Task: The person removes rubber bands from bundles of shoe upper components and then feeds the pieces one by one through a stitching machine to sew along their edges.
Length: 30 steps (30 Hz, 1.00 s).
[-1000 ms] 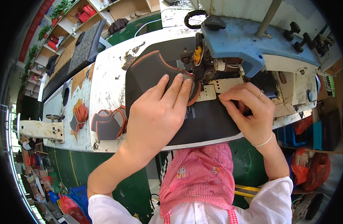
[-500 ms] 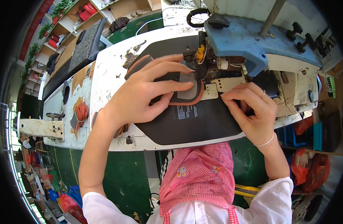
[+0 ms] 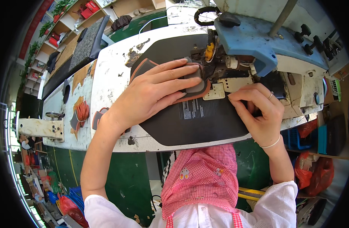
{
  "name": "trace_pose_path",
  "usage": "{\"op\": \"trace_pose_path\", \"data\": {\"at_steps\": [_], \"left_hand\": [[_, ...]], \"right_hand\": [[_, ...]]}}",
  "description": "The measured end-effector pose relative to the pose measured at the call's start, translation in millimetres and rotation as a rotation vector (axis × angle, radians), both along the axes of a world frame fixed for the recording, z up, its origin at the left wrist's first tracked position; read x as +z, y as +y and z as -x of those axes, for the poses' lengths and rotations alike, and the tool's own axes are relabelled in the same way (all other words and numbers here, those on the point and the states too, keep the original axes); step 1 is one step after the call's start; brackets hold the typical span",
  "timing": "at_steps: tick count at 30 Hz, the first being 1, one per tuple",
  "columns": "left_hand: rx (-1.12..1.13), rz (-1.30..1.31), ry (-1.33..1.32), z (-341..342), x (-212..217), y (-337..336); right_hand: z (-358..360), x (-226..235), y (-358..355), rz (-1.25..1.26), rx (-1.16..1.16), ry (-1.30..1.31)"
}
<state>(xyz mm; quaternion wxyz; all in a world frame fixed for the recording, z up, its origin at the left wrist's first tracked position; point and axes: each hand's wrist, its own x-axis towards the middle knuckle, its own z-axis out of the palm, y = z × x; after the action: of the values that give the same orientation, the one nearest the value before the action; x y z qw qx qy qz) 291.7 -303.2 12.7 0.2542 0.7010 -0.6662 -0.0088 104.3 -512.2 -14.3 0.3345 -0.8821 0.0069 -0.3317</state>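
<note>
My left hand (image 3: 153, 93) lies flat, fingers stretched out, on a dark grey piece with an orange-red edge (image 3: 200, 88), which looks like a shoe part. The piece rests on the black plate (image 3: 216, 121) of a sewing machine, its curved end up against the dark needle and presser parts (image 3: 212, 62). Beside the pale metal needle plate (image 3: 214, 92), my right hand (image 3: 260, 108) is closed, thumb and index finger pinched together. Whatever sits between those fingertips, if anything, is too small to make out.
The blue machine head (image 3: 250, 38) overhangs the far right of the white worn table (image 3: 110, 72). Similar orange-edged pieces (image 3: 98, 116) lie left of my left forearm, and a tied bundle of them (image 3: 81, 114) farther left. Another machine arm (image 3: 41, 129) stands at the far left.
My left hand has gone from bent, spread fingers to lying flatter across the piece, fingers closer together. The right hand keeps its pinch by the needle plate. The whole view has shifted slightly.
</note>
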Motion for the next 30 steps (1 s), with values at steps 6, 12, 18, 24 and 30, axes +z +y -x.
{"op": "trace_pose_path", "data": {"at_steps": [6, 12, 18, 24, 30], "left_hand": [[0.069, -0.006, -0.021, 6.2, -2.2, 1.8], [0.220, -0.009, -0.078, 28.4, -4.4, 1.7], [0.429, -0.030, -0.175, 67.2, -4.3, -3.7], [0.521, -0.113, -0.120, 101.3, 6.6, -0.6], [0.526, -0.142, -0.113, 112.5, 3.8, -2.1]], "right_hand": [[-0.9, -1.4, 0.5, -0.004, 0.001, -0.006], [-0.4, 1.2, 0.3, -0.006, 0.007, 0.002], [-0.1, 0.3, 0.2, -0.002, 0.005, 0.006], [-0.9, -1.3, -0.6, -0.011, 0.024, -0.017], [0.7, -0.1, -0.8, -0.005, 0.022, -0.010]]}}
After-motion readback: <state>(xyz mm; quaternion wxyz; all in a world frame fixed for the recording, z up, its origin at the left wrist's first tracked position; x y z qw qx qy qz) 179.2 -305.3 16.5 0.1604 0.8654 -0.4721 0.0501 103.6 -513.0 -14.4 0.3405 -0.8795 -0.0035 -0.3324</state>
